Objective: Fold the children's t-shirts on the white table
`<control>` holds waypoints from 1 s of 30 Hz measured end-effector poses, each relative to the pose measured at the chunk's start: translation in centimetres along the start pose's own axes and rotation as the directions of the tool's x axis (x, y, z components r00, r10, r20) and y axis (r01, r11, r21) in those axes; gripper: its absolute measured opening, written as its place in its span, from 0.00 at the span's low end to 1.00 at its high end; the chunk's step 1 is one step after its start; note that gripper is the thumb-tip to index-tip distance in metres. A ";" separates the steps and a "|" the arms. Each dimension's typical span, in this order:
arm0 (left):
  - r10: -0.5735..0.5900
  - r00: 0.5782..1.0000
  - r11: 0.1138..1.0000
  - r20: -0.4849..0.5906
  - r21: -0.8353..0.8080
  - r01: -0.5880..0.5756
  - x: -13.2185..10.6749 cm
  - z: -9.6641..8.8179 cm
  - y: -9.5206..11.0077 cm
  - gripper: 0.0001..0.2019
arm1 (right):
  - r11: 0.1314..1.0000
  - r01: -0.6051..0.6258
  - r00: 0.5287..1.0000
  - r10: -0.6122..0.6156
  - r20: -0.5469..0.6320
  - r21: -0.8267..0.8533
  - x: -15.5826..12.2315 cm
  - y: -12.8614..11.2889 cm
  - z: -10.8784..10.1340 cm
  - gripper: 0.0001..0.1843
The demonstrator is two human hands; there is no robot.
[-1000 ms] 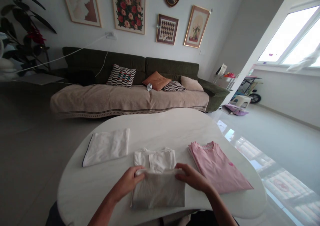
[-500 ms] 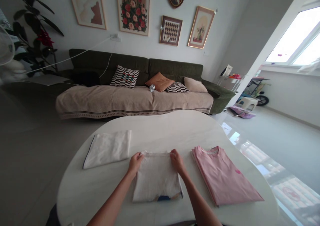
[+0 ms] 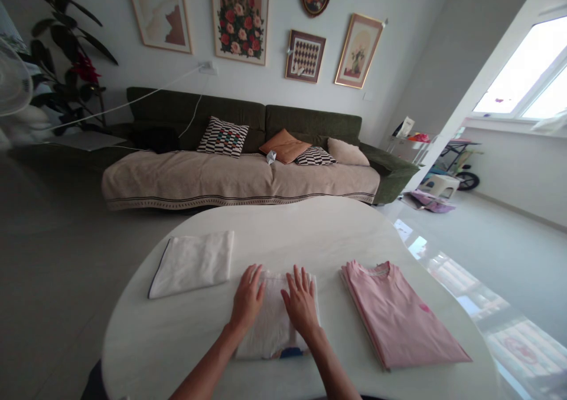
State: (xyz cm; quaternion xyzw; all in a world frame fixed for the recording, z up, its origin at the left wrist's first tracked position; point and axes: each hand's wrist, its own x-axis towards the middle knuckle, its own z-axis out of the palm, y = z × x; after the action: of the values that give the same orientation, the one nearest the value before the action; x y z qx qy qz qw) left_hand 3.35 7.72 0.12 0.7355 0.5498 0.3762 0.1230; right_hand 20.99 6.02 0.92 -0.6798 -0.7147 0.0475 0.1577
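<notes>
A folded white garment point(image 3: 272, 323) with a dark blue patch at its near edge lies flat on the white table point(image 3: 301, 223). My left hand point(image 3: 248, 296) rests over its far left corner, fingers stretched out. Across from it, my right hand point(image 3: 301, 299) lies flat on the far right part, fingers spread. Neither hand grips the cloth; both cover parts of it. To the left is another folded white cloth point(image 3: 195, 264) with a dark trim along one edge. On the right lies a folded pink shirt point(image 3: 396, 317), collar facing away from me.
Beyond the table stands a dark green sofa point(image 3: 310, 119) with a beige cover point(image 3: 186, 178) and several cushions. A fan point(image 3: 13, 81) is at the far left. A white stool point(image 3: 438, 185) and a purple item point(image 3: 429, 201) are on the floor at the right.
Both hands have let go of the white garment's far corners. They have come closer together and now lie flat on it with fingers extended.
</notes>
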 end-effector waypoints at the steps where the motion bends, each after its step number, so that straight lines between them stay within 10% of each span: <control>1: 0.093 0.991 0.993 0.095 0.070 -0.100 -0.6 0.2 0.3 0.22 | 1.000 0.001 0.998 0.000 0.057 -0.026 -0.4 -0.1 0.4 0.27; 4: 0.158 0.943 0.953 0.292 0.204 -0.222 -2.0 0.8 0.6 0.25 | 0.998 -0.009 0.988 0.018 0.152 -0.061 -1.2 0.4 1.1 0.30; 15: 0.015 0.963 0.924 0.268 0.364 -0.116 -2.8 1.0 0.8 0.29 | 0.987 -0.105 0.977 0.126 0.170 -0.124 1.2 2.6 -0.4 0.31; 22: 0.041 0.960 0.931 0.277 0.339 -0.138 -2.7 1.0 0.5 0.27 | 0.989 0.143 0.977 -0.136 0.162 -0.033 -5.5 0.7 -0.5 0.30; 30: -0.091 0.974 0.917 0.206 0.399 0.001 -3.0 -0.2 -0.8 0.23 | 0.988 -0.102 0.990 0.113 0.085 -0.117 -8.5 2.2 -1.7 0.27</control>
State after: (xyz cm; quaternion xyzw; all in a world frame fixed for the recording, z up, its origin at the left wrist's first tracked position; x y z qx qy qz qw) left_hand 2.29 5.30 -1.48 0.7690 0.6147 0.1704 0.0408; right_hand 23.77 -2.50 0.57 -0.7224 -0.6849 0.0466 0.0834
